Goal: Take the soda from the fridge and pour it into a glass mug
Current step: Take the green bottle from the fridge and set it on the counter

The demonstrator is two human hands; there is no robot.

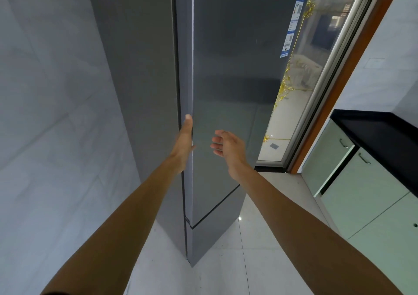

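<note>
Standing tall in the middle of the view, a grey brushed-metal fridge (140, 73) rose from the glossy white floor tiles (260, 256), its near corner turned toward the person. Its long upper door (230, 86) lay closed against the body, with a dark seam down the left edge, and a shorter lower door (214, 233) sat beneath it. Whatever the fridge held was hidden behind these doors, so the soda could not be seen.

The left hand (184, 143) reached to the left edge of the upper door, about halfway up it. Its fingers were stretched straight along that edge and touched it, with the thumb tip showing on the door face; it carried nothing. The right hand (228, 147) hung just right of it, in front of the door face and apart from it. Its palm was turned left, its fingers were loosely spread and slightly bent, and it held nothing.

A blue-and-white paper label (294, 25) was stuck to the far upper right of the door. A pale marbled wall (45, 91) filled the left side. To the right stood a metal-framed glass sliding door (316, 68), and nearer on the right were pale green cabinets (366, 195) under a black countertop (384, 134).
</note>
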